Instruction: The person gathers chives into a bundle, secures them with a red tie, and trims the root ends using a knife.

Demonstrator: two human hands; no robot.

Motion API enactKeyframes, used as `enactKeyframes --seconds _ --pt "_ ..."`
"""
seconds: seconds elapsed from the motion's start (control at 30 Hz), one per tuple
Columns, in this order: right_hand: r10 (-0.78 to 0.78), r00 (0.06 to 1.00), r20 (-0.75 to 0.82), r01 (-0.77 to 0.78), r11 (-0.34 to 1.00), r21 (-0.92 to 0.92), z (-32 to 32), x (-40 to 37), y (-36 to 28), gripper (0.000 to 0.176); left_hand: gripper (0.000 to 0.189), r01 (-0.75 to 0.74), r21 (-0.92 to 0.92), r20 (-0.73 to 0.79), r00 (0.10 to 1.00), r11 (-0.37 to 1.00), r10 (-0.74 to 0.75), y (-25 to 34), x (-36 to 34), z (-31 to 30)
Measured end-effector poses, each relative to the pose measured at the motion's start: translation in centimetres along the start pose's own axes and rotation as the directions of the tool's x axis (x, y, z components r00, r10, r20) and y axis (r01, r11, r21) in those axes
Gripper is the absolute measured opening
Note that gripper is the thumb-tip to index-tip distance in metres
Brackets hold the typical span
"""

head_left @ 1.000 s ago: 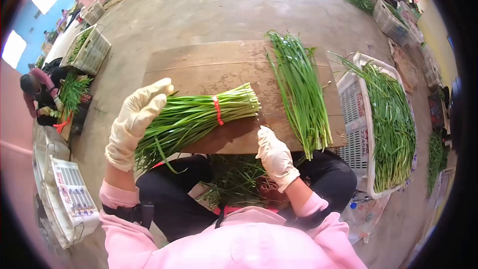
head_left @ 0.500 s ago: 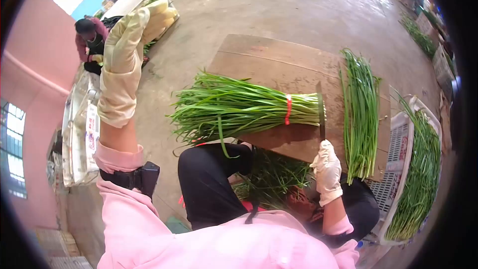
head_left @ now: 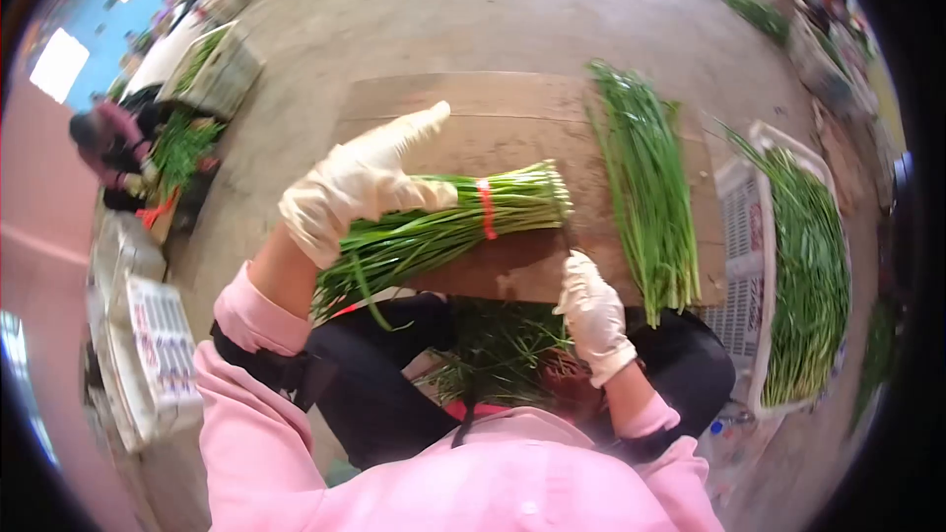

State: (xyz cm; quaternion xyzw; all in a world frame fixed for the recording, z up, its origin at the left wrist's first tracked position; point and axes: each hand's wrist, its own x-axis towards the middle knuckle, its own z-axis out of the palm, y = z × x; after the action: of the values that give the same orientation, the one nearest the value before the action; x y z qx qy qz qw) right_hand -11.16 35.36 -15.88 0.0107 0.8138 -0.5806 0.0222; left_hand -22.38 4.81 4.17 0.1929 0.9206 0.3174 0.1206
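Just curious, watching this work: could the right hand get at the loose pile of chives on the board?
Probably yes. The right hand is at the near edge of the board, and the loose chives lie just beside it, with nothing between. It is closed on a knife, though.

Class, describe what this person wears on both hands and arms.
A loose, wrinkled cream rubber glove covers the left hand; a whiter, snugger glove covers the right hand. Both arms are in pink long sleeves.
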Motion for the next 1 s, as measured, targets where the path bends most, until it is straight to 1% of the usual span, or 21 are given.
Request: enactKeyframes --seconds 0.03,0.07,0.13,0.17,0.2,0.27,0.3,0.33,0.37,0.4,0.43,0.53,0.57,0.6,0.67,0.73,0.8,0.83,0.87,0.93,1.0 --pt "-0.013 0.999 -0.04 0.016 0.998 0.065 0.5 -0.2 -0.1 0.042 0.094 -0.017 0.145 0.057 0.998 0.989 0.009 0.3 1.8 1.7" --pt "0.141 0.99 0.022 -0.141 0.99 0.015 -0.5 -0.4 -4.3 0.041 0.104 -0.041 0.291 0.11 0.994 0.956 0.009 0.7 3.7 3.5" --pt "-0.035 0.999 -0.042 0.03 0.994 -0.105 -0.2 -0.3 -3.0 0.041 0.119 -0.015 0.416 0.144 0.988 0.909 -0.05 0.5 6.6 7.1" --pt "-0.011 0.999 -0.034 0.007 0.995 -0.103 -0.3 -0.4 -3.7 0.042 0.129 0.006 0.443 0.154 0.985 0.896 -0.083 0.1 8.1 8.6" --pt "0.041 0.999 -0.002 -0.04 0.986 -0.16 -0.8 -0.3 -4.7 0.043 0.131 0.032 0.408 0.168 0.98 0.913 -0.11 0.5 9.0 9.4" --pt "-0.072 0.997 -0.037 0.063 0.978 -0.199 -0.9 -0.3 -4.4 0.044 0.134 0.099 0.336 0.193 0.966 0.937 -0.172 1.0 10.3 11.0" --pt "-0.079 0.996 -0.047 0.068 0.978 -0.197 -0.8 -0.3 -3.9 0.045 0.113 0.189 0.047 0.128 0.973 0.981 -0.193 -0.9 10.9 13.1" --pt "-0.056 0.998 -0.035 0.048 0.978 -0.202 -0.8 -0.2 -3.8 0.042 0.093 0.223 -0.255 0.063 0.975 0.941 -0.214 -2.8 11.4 15.3" --pt "-0.035 0.999 -0.021 0.03 0.978 -0.206 -0.9 -0.2 -3.9 0.04 0.079 0.44 -0.712 0.25 0.887 0.547 -0.389 -2.0 12.2 16.1" --pt "-0.013 1.0 -0.004 0.012 0.978 -0.209 -0.9 -0.2 -3.9 0.038 0.06 0.52 -0.822 0.402 0.818 0.231 -0.412 -1.4 12.5 16.5" --pt "-0.013 1.0 -0.008 0.011 0.976 -0.219 -0.8 -0.3 -3.8 0.038 0.047 0.553 -0.826 0.542 0.726 -0.111 -0.423 -0.8 12.7 16.8" --pt "0.036 0.999 0.005 -0.034 0.979 -0.203 -1.0 -0.2 -4.4 0.039 0.048 0.557 -0.829 0.518 0.735 -0.047 -0.437 -2.7 13.1 17.9" --pt "0.003 1.0 -0.012 -0.005 0.98 -0.198 -0.9 -0.2 -4.2 0.042 0.041 0.526 -0.843 0.52 0.739 -0.114 -0.428 -3.1 13.2 18.2" --pt "-0.032 0.999 -0.03 0.025 0.981 -0.194 -0.8 -0.2 -3.8 0.044 0.04 0.506 -0.847 0.522 0.741 -0.159 -0.422 -3.6 13.2 18.3" --pt "-0.077 0.995 -0.055 0.066 0.979 -0.191 -0.7 -0.2 -3.5 0.047 0.041 0.494 -0.843 0.535 0.733 -0.213 -0.419 -3.9 13.1 18.4" --pt "-0.099 0.993 -0.067 0.084 0.978 -0.19 -0.7 -0.4 -3.5 0.047 0.047 0.488 -0.833 0.553 0.726 -0.26 -0.41 -3.9 12.8 18.2" --pt "-0.092 0.995 -0.042 0.083 0.981 -0.175 -0.9 -0.8 -4.0 0.048 0.056 0.488 -0.83 0.558 0.727 -0.271 -0.399 -3.7 12.6 18.0" --pt "-0.088 0.996 -0.029 0.082 0.982 -0.168 -1.0 -0.8 -4.2 0.048 0.061 0.492 -0.839 0.544 0.737 -0.233 -0.402 -3.8 12.4 18.1" --pt "-0.095 0.995 -0.042 0.088 0.986 -0.142 -1.0 -0.8 -4.1 0.049 0.067 0.503 -0.853 0.511 0.757 -0.137 -0.408 -3.9 12.4 18.1" --pt "-0.11 0.992 -0.069 0.104 0.99 -0.091 -1.0 -0.7 -4.2 0.05 0.072 0.488 -0.842 0.377 0.837 0.231 -0.396 -5.5 12.3 18.5" --pt "-0.091 0.993 -0.075 0.083 0.991 -0.102 -0.8 -0.6 -3.9 0.044 0.078 0.403 -0.718 0.251 0.911 0.568 -0.328 -8.2 12.5 19.2"
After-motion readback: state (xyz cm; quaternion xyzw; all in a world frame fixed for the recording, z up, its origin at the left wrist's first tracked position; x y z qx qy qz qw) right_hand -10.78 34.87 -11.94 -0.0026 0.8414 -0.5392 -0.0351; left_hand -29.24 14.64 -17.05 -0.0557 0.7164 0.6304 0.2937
